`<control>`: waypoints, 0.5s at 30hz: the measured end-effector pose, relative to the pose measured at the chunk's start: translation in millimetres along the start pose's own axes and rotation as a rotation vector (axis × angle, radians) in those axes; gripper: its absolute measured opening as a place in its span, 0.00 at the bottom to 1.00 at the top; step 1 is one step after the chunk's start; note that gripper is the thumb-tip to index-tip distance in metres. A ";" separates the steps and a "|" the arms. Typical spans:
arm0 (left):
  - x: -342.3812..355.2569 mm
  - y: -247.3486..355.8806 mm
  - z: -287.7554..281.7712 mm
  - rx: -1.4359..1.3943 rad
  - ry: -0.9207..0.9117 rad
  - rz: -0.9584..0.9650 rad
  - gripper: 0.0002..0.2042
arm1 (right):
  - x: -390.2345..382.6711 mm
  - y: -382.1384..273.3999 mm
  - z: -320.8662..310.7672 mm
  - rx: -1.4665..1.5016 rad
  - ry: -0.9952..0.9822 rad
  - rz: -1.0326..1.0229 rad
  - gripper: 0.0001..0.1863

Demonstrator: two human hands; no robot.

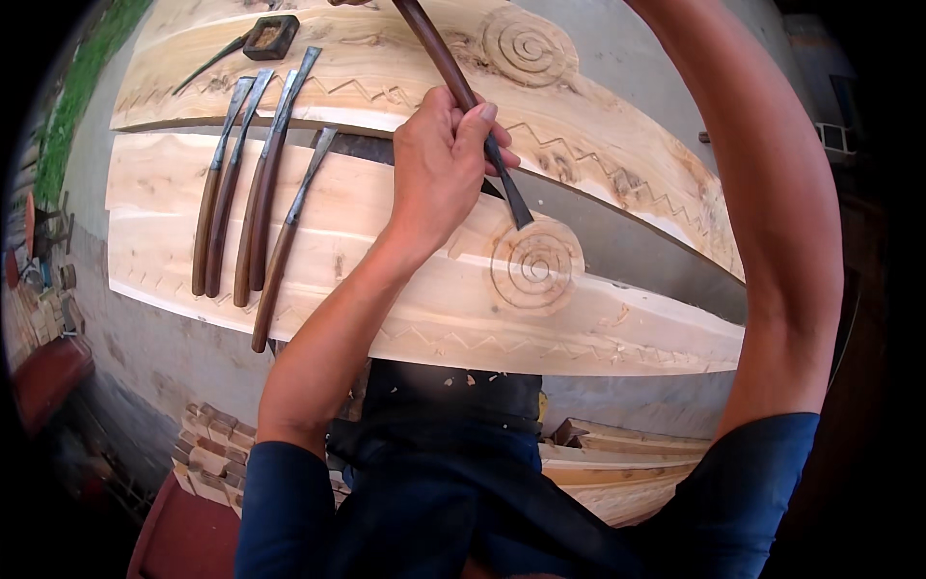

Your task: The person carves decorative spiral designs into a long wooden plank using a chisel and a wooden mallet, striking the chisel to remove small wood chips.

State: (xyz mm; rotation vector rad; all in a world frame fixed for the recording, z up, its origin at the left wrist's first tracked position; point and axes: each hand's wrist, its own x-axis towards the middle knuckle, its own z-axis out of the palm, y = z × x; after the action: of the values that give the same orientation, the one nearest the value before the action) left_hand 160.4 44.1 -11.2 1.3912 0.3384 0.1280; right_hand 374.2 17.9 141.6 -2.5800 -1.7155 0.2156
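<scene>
My left hand [436,166] is closed around the lower part of a chisel [446,60], thumb along the shaft. The dark, flared blade slants down to the upper edge of a carved spiral [536,266] on the nearer pale wooden board [386,246]. Whether the edge touches the wood, I cannot tell. My right forearm [743,125] reaches up past the top edge of the picture. Only a sliver of skin shows at that edge, left of the chisel's handle; my right hand's grip is hidden.
Several wooden-handled chisels [277,268] lie left of my left arm, some overhanging the board's near edge. A second carved board [617,164] lies beyond, bearing a small dark box [271,38] and thin stick [207,66]. Stacked wood pieces [214,446] stand below left.
</scene>
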 end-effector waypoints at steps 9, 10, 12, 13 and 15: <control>0.9 2.2 4.5 -0.039 0.053 0.013 0.10 | 27.1 11.0 -0.4 0.058 0.155 0.100 0.29; 1.3 1.7 3.0 -0.040 0.055 0.014 0.10 | 25.0 -0.9 -12.1 -0.050 -0.052 0.055 0.30; 0.4 0.5 3.6 -0.030 0.038 0.048 0.10 | 27.3 5.4 -14.6 -0.103 -0.195 -0.014 0.32; 0.3 0.6 5.0 -0.032 0.035 0.046 0.10 | 29.6 15.9 -12.4 -0.036 -0.112 -0.027 0.33; 1.5 3.3 5.7 -0.031 0.029 0.023 0.10 | 28.1 23.0 -3.1 0.126 0.188 0.035 0.33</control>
State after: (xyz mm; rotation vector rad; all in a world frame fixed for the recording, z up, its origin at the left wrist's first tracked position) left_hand 163.9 39.8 -7.4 1.3643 0.3435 0.1716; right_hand 406.3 35.0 139.6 -2.4542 -1.5429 0.0764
